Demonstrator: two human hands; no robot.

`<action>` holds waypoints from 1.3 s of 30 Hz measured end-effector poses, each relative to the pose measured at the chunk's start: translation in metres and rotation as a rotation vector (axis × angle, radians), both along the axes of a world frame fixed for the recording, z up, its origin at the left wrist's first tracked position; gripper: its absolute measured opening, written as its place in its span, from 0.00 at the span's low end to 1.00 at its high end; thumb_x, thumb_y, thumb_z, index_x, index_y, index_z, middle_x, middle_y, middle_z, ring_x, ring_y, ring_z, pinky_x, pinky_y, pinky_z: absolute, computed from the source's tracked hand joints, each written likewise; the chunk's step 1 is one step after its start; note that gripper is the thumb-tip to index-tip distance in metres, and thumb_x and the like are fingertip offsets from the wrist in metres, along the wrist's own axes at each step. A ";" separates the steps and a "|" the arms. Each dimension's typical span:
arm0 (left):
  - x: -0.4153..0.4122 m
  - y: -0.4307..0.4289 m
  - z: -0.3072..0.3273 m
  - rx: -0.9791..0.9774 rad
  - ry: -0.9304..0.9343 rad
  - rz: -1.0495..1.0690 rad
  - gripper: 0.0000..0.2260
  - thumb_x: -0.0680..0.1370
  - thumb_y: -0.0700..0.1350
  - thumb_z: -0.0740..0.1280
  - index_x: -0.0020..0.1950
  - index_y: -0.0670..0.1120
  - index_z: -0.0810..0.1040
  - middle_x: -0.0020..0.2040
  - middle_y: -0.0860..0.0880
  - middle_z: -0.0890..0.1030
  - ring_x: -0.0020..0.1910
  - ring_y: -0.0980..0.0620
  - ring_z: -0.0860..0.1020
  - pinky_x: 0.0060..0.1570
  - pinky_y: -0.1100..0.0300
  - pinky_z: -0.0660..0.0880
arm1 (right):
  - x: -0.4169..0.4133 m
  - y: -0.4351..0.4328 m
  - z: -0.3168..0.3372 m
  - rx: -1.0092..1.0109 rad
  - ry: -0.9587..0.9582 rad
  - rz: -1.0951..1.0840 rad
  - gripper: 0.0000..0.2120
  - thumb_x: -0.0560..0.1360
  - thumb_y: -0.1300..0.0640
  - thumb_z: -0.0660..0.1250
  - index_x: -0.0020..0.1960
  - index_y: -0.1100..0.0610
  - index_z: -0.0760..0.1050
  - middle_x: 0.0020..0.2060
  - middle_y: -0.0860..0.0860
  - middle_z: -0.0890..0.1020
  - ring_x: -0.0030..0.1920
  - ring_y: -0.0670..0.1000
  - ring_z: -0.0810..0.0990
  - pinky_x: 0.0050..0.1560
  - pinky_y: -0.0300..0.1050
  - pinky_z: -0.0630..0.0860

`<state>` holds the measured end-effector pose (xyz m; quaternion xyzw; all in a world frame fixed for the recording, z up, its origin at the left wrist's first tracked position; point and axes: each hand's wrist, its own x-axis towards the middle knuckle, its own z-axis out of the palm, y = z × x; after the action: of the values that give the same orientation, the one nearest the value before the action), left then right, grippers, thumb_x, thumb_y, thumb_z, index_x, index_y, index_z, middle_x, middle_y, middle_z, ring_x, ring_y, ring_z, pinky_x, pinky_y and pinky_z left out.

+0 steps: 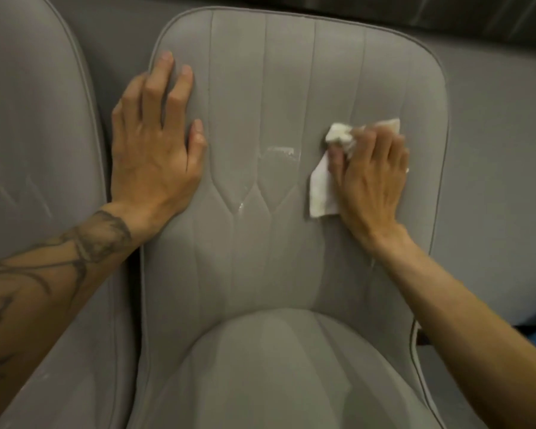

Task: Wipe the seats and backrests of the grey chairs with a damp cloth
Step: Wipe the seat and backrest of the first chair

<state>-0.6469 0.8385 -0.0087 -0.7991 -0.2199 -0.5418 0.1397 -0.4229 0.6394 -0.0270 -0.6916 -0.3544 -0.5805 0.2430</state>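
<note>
Nearest the camera lies the grey seat [279,366] of the chair, smooth and rounded, with both bare forearms reaching over it from either side. The left forearm [44,274] bears dark tattoos.

Above the seat rises the stitched backrest [291,72], and both hands are on it. The left hand [155,144] lies flat on the backrest's left edge, fingers straight and spread, holding nothing. The right hand [369,178] is on the right half of the backrest, its fingers curled over a white cloth [321,190] and pressing it against the fabric. The cloth is crumpled, with one corner hanging out below the thumb and bunched folds showing past the fingertips.

Between the hands, near the middle of the backrest, a wet patch [279,153] shines on the fabric.

A second chair [28,119] of the same grey stands just beside it on the left.
</note>
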 end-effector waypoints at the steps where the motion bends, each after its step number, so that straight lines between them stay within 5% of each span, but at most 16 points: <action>1: 0.001 0.001 0.001 0.001 0.001 -0.006 0.26 0.85 0.50 0.58 0.83 0.45 0.60 0.83 0.42 0.61 0.76 0.35 0.66 0.74 0.42 0.62 | 0.002 0.002 0.009 0.037 0.003 -0.005 0.12 0.82 0.47 0.59 0.55 0.56 0.68 0.52 0.55 0.72 0.50 0.57 0.68 0.49 0.50 0.64; 8: -0.001 -0.001 0.001 0.001 -0.002 0.001 0.26 0.85 0.50 0.58 0.83 0.45 0.60 0.84 0.42 0.60 0.76 0.35 0.65 0.74 0.43 0.62 | -0.031 -0.027 -0.100 -0.279 0.085 0.063 0.14 0.82 0.46 0.61 0.58 0.56 0.73 0.54 0.56 0.77 0.52 0.60 0.74 0.53 0.52 0.68; 15: -0.001 -0.001 0.000 0.002 0.000 0.005 0.26 0.85 0.50 0.58 0.83 0.45 0.60 0.84 0.42 0.60 0.76 0.36 0.65 0.75 0.43 0.61 | -0.019 -0.003 -0.065 -0.090 0.143 0.081 0.12 0.83 0.46 0.57 0.58 0.54 0.69 0.55 0.53 0.72 0.52 0.57 0.71 0.52 0.50 0.65; 21: -0.001 -0.004 0.002 0.003 0.001 0.011 0.26 0.85 0.49 0.58 0.83 0.45 0.60 0.84 0.42 0.61 0.76 0.35 0.66 0.74 0.44 0.61 | -0.034 -0.013 -0.107 -0.284 0.079 0.146 0.13 0.81 0.45 0.60 0.56 0.55 0.70 0.52 0.54 0.75 0.53 0.57 0.74 0.53 0.50 0.67; 25: -0.002 -0.003 0.001 -0.004 -0.008 0.017 0.26 0.85 0.49 0.58 0.83 0.45 0.60 0.84 0.42 0.61 0.76 0.35 0.66 0.75 0.43 0.61 | -0.027 0.002 -0.093 -0.094 0.146 0.113 0.15 0.82 0.45 0.60 0.58 0.56 0.69 0.56 0.54 0.72 0.52 0.58 0.72 0.52 0.51 0.66; 30: 0.000 -0.004 0.001 0.006 -0.007 0.015 0.26 0.85 0.50 0.59 0.83 0.45 0.60 0.84 0.42 0.61 0.76 0.36 0.65 0.74 0.44 0.60 | -0.049 -0.012 -0.136 -0.392 -0.013 0.225 0.14 0.81 0.47 0.64 0.59 0.56 0.69 0.53 0.55 0.79 0.54 0.57 0.73 0.55 0.50 0.68; 37: 0.001 0.000 0.000 0.008 -0.012 0.020 0.27 0.85 0.50 0.59 0.83 0.47 0.59 0.84 0.43 0.61 0.76 0.37 0.66 0.73 0.44 0.61 | -0.024 0.025 -0.042 0.087 0.111 0.095 0.14 0.82 0.46 0.62 0.58 0.56 0.68 0.55 0.54 0.70 0.51 0.57 0.70 0.52 0.50 0.65; 39: 0.001 -0.001 0.001 0.005 -0.013 0.010 0.27 0.84 0.49 0.59 0.83 0.46 0.60 0.83 0.43 0.61 0.76 0.36 0.66 0.74 0.43 0.62 | -0.039 0.025 -0.066 -0.014 0.100 0.147 0.16 0.82 0.47 0.62 0.60 0.58 0.68 0.57 0.57 0.74 0.53 0.59 0.71 0.53 0.52 0.67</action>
<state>-0.6460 0.8377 -0.0077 -0.7942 -0.2233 -0.5467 0.1432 -0.4622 0.6643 -0.0928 -0.6934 -0.3958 -0.5235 0.2974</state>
